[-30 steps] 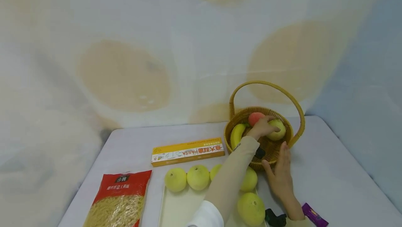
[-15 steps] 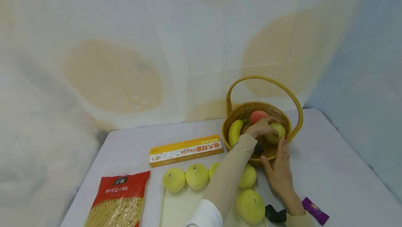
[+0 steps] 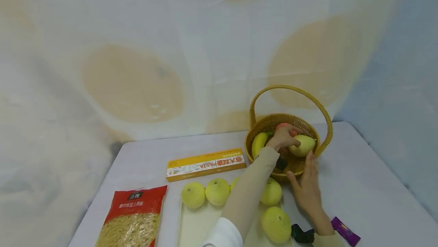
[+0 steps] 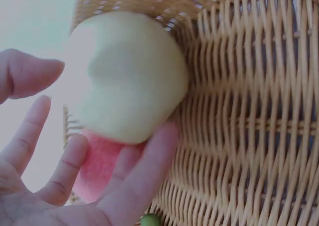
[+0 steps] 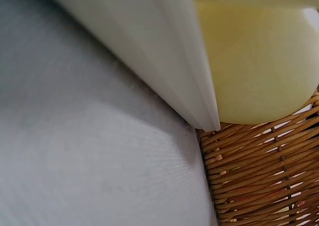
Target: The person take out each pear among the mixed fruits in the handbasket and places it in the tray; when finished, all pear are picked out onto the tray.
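Observation:
A wicker basket (image 3: 294, 173) with a tall hoop handle stands at the back right. Inside it lie a banana (image 3: 259, 143), a reddish fruit (image 3: 282, 125) and a pale yellow-green fruit (image 3: 303, 146), whose narrow end points right. My left hand (image 3: 284, 137) reaches into the basket beside the pale fruit. In the left wrist view its fingers (image 4: 62, 173) are spread, some overlapping the reddish fruit, and the thumb stands apart from the pale fruit (image 4: 127, 76). My right hand (image 3: 308, 188) is held with straight fingers against the basket's front right side; the right wrist view does not show it.
A shallow white tray (image 3: 198, 226) with several yellow-green fruits (image 3: 217, 192) sits before the basket, partly hidden by my left forearm. A pasta box (image 3: 206, 164) and a red bag of pasta (image 3: 135, 212) lie to the left. A purple wrapped snack (image 3: 345, 231) lies front right.
The pale fruit in the basket has turned, its stem end swinging to the right. My left hand has drawn slightly left from it. The right hand stays by the basket.

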A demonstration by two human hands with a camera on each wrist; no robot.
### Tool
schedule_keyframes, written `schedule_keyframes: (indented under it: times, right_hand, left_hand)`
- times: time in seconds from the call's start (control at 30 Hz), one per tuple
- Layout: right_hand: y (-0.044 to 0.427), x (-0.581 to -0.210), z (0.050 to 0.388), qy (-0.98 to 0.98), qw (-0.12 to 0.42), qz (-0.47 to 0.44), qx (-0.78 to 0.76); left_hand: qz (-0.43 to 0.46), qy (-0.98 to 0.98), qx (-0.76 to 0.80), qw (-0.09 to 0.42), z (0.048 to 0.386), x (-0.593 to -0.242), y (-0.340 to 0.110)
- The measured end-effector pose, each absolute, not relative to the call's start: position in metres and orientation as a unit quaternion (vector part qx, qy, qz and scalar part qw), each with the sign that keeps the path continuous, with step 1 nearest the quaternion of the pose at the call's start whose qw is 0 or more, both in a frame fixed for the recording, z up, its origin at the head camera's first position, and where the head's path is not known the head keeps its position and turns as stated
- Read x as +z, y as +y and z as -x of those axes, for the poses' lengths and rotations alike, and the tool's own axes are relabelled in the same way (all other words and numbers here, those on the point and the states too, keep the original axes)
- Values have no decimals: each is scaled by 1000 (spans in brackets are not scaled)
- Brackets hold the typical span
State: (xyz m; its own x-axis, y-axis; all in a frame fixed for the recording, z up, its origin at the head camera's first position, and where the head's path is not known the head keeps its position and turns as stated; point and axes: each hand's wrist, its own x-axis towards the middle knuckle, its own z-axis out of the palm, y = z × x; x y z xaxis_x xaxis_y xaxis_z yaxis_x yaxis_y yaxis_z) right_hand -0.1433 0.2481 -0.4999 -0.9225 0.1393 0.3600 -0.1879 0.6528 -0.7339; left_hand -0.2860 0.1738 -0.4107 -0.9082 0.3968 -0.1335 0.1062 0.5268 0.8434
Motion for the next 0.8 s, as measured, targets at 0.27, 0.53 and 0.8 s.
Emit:
schedule_keyframes:
  times: [0.27,0.53,0.8]
  right_hand:
    - [240,-498,139,-882,195,-15,428]
    - [241,-495,138,-886,189,-19,423]
    - [244,-498,141,-885,193,-13,423]
  left_hand:
    - [-180,896,381,136,287,-421,183]
    - [-229,898,338,166,286,-421,179]
    - [-238,862,357,270,283,-420,168]
